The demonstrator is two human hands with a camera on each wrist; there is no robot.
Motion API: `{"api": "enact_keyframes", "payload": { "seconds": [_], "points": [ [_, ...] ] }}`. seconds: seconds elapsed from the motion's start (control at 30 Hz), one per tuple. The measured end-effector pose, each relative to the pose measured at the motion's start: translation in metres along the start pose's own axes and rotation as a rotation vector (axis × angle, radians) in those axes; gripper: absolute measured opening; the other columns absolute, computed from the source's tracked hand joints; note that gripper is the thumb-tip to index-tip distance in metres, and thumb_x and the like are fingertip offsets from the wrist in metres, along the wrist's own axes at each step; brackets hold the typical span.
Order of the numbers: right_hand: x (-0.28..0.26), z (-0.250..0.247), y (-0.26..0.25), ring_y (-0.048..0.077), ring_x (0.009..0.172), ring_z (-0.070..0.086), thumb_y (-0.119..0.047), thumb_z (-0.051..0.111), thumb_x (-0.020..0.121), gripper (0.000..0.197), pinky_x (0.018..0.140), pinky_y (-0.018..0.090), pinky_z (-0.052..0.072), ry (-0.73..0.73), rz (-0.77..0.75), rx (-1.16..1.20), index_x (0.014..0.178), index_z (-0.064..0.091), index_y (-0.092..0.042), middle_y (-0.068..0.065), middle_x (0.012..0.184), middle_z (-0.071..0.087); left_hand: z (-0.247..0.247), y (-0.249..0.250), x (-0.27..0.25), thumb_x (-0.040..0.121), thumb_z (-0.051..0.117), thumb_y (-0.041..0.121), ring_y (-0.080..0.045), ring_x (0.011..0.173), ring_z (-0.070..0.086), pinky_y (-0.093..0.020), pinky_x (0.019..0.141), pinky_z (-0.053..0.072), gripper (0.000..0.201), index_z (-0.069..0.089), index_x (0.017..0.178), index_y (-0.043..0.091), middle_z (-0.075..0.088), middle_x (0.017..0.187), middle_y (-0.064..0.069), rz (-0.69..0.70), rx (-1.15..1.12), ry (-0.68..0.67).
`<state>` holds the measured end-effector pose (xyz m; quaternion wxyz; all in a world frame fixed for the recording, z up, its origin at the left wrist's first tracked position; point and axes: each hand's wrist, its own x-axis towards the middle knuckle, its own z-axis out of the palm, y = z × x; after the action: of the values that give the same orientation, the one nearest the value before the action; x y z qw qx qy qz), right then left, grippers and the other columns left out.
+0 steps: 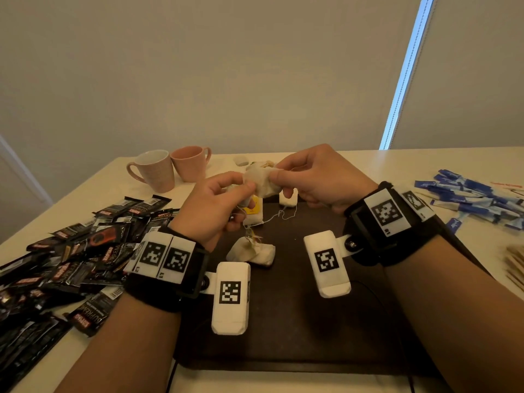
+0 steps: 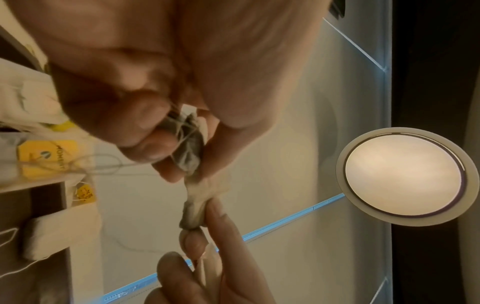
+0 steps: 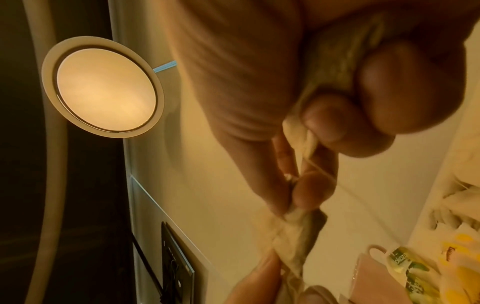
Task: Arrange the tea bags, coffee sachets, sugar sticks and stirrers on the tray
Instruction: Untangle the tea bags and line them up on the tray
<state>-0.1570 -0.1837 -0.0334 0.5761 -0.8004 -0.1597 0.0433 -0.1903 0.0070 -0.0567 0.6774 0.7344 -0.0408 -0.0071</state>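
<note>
Above the dark tray (image 1: 283,336) both hands hold one crumpled tea bag (image 1: 262,180) between them. My left hand (image 1: 243,199) grips its end together with tangled strings (image 2: 187,131). My right hand (image 1: 279,173) pinches the other end with thumb and forefinger (image 3: 293,195). More pale paper shows under the right hand's curled fingers (image 3: 337,78). On the tray lie a loose tea bag pair (image 1: 252,251) and a bag with a yellow tag (image 1: 252,212). Black coffee sachets (image 1: 71,265) are heaped at the left. Blue sugar sticks (image 1: 476,199) and wooden stirrers (image 1: 516,265) lie at the right.
Two pink mugs (image 1: 153,171) (image 1: 191,163) stand at the back left of the pale table. A small grey object (image 1: 241,160) lies behind the hands. Black cables run off the tray's front edge.
</note>
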Motion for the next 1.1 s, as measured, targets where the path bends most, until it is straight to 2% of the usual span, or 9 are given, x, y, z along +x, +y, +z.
{"api": "enact_keyframes", "payload": {
  "seconds": [0.2, 0.3, 0.37, 0.47, 0.57, 0.63, 0.77, 1.0, 1.1],
  "points": [
    [0.000, 0.001, -0.001, 0.006, 0.039, 0.041, -0.035, 0.078, 0.081, 0.035, 0.038, 0.021, 0.031, -0.048, -0.029, -0.088, 0.109, 0.068, -0.016, -0.003, 0.062, 0.066, -0.003, 0.004, 0.001, 0.098, 0.055, 0.015, -0.010, 0.053, 0.049, -0.017, 0.042, 0.037, 0.010, 0.063, 0.097, 0.009, 0.058, 0.069, -0.002, 0.026, -0.150, 0.047],
    [-0.001, 0.004, 0.001, 0.009, 0.052, 0.051, -0.044, 0.081, 0.075, 0.041, 0.049, 0.023, 0.039, -0.133, -0.043, -0.243, 0.105, 0.072, -0.019, 0.000, 0.071, 0.067, -0.003, 0.006, 0.001, 0.098, 0.054, 0.013, -0.012, 0.056, 0.049, -0.018, 0.044, 0.039, 0.009, 0.062, 0.097, 0.009, 0.058, 0.072, -0.005, 0.019, -0.291, 0.035],
    [-0.003, 0.007, 0.000, 0.000, 0.055, 0.056, -0.042, 0.081, 0.076, 0.038, 0.053, 0.016, 0.041, -0.212, -0.057, -0.322, 0.106, 0.075, -0.019, -0.003, 0.082, 0.070, -0.002, 0.008, 0.000, 0.097, 0.053, 0.013, -0.013, 0.056, 0.050, -0.019, 0.045, 0.040, 0.009, 0.061, 0.098, 0.008, 0.058, 0.073, -0.006, 0.014, -0.375, 0.009],
    [-0.005, 0.014, 0.000, -0.009, 0.052, 0.058, -0.026, 0.079, 0.084, 0.033, 0.047, 0.006, 0.039, -0.287, -0.086, -0.312, 0.111, 0.074, -0.009, -0.005, 0.085, 0.070, 0.002, 0.011, -0.003, 0.098, 0.051, 0.013, -0.013, 0.057, 0.052, -0.019, 0.045, 0.043, 0.011, 0.061, 0.094, 0.009, 0.058, 0.072, -0.006, 0.007, -0.435, -0.033],
    [-0.008, 0.020, -0.001, 0.001, 0.039, 0.050, -0.015, 0.073, 0.089, 0.024, 0.040, 0.010, 0.034, -0.331, -0.022, -0.188, 0.108, 0.071, -0.002, -0.008, 0.065, 0.066, 0.004, 0.013, -0.004, 0.098, 0.050, 0.013, -0.013, 0.058, 0.055, -0.020, 0.048, 0.047, 0.012, 0.060, 0.092, 0.009, 0.057, 0.073, -0.006, -0.006, -0.477, -0.051],
    [-0.007, 0.021, 0.000, 0.006, 0.038, 0.038, -0.018, 0.071, 0.091, 0.021, 0.038, 0.020, 0.028, -0.350, 0.012, -0.150, 0.105, 0.072, -0.003, 0.003, 0.068, 0.069, 0.003, 0.012, -0.002, 0.098, 0.051, 0.013, -0.013, 0.059, 0.056, -0.020, 0.050, 0.049, 0.011, 0.060, 0.092, 0.009, 0.057, 0.073, -0.006, -0.012, -0.481, -0.034],
    [-0.004, 0.016, 0.001, 0.011, 0.041, 0.037, -0.021, 0.070, 0.091, 0.017, 0.039, 0.020, 0.030, -0.276, 0.018, -0.192, 0.092, 0.075, -0.005, 0.025, 0.075, 0.063, -0.002, 0.011, 0.000, 0.098, 0.053, 0.015, -0.014, 0.061, 0.057, -0.022, 0.053, 0.051, 0.010, 0.061, 0.093, 0.011, 0.059, 0.073, -0.005, -0.025, -0.473, 0.035],
    [-0.003, 0.007, -0.001, 0.006, 0.039, 0.040, -0.018, 0.071, 0.090, 0.014, 0.038, 0.018, 0.031, -0.164, -0.002, -0.110, 0.092, 0.075, -0.005, 0.010, 0.072, 0.063, -0.009, 0.010, 0.000, 0.096, 0.057, 0.018, -0.015, 0.062, 0.059, -0.029, 0.056, 0.053, 0.009, 0.062, 0.101, 0.012, 0.059, 0.075, -0.003, -0.037, -0.378, 0.133],
    [-0.005, 0.004, -0.003, 0.012, 0.041, 0.035, -0.014, 0.070, 0.090, 0.008, 0.036, 0.019, 0.027, -0.167, 0.015, -0.036, 0.087, 0.074, -0.008, 0.010, 0.071, 0.063, -0.008, 0.010, 0.000, 0.096, 0.059, 0.019, -0.016, 0.060, 0.059, -0.031, 0.059, 0.050, 0.007, 0.064, 0.096, 0.013, 0.060, 0.071, -0.002, -0.047, -0.324, 0.158]
  ]
}}
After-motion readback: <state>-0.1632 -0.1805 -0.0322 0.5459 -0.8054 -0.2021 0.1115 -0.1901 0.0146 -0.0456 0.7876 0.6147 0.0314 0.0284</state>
